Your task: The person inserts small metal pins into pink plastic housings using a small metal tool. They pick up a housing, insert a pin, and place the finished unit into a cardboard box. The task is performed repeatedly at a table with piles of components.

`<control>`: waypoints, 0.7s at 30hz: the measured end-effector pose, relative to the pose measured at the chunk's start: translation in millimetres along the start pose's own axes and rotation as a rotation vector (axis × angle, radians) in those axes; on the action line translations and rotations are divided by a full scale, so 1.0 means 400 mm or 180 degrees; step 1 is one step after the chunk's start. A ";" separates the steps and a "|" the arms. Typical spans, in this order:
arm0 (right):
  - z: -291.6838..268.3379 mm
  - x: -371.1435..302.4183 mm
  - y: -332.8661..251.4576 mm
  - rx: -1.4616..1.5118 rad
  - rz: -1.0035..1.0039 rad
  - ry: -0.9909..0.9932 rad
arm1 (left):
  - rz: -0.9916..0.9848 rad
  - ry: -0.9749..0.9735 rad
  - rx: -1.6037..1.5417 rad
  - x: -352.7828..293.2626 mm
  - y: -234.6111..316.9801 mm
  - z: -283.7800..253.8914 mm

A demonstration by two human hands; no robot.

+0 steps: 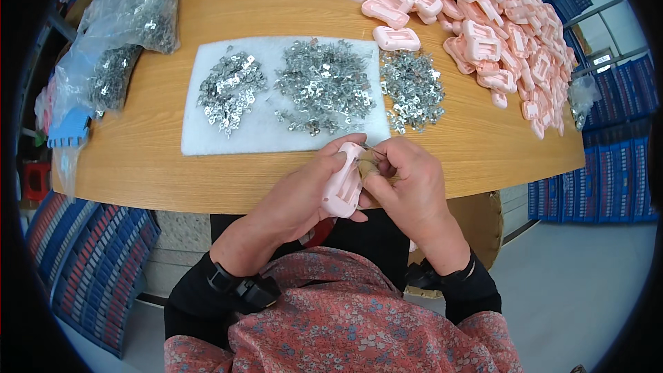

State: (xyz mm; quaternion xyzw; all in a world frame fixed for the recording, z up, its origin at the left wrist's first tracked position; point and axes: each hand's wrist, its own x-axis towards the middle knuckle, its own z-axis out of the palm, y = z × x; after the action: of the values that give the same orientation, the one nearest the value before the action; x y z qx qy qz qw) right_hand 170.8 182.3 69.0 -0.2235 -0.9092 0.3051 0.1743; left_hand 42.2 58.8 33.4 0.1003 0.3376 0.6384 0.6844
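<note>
A: In the head view, how should your pink housing (340, 195) handle?

B: Probably light and stiff, its smooth shell a little slippery, its thin inner bars perhaps fragile; best gripped by the long sides.

A: And where does it lie for you?

B: In your left hand (300, 185), the fingers curled round it. Your right hand (416, 181) is pinched nearly closed at its upper end; what that pinch holds, I can't tell.

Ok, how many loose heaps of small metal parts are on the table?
3: a left heap and a middle heap on the white sheet, and a right heap mostly on the wooden table beside it.
</note>
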 end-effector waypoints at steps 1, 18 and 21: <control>0.005 -0.003 -0.002 -0.0058 0.0016 0.0026 | 0.0006 0.0003 -0.0012 0.000 0.000 0.001; -0.019 0.002 0.034 0.2731 0.1426 -0.0978 | 0.0801 0.0407 0.2028 -0.021 0.007 -0.010; -0.005 -0.006 0.032 0.2823 0.1445 -0.0954 | 0.0785 0.0431 0.2641 -0.027 0.033 0.001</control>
State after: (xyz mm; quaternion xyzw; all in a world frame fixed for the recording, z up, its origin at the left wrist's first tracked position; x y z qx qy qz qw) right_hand 177.7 191.0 61.9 -0.2736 -0.6361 0.7197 0.0497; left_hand 32.2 50.9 45.0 0.3643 0.5951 0.5307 0.4812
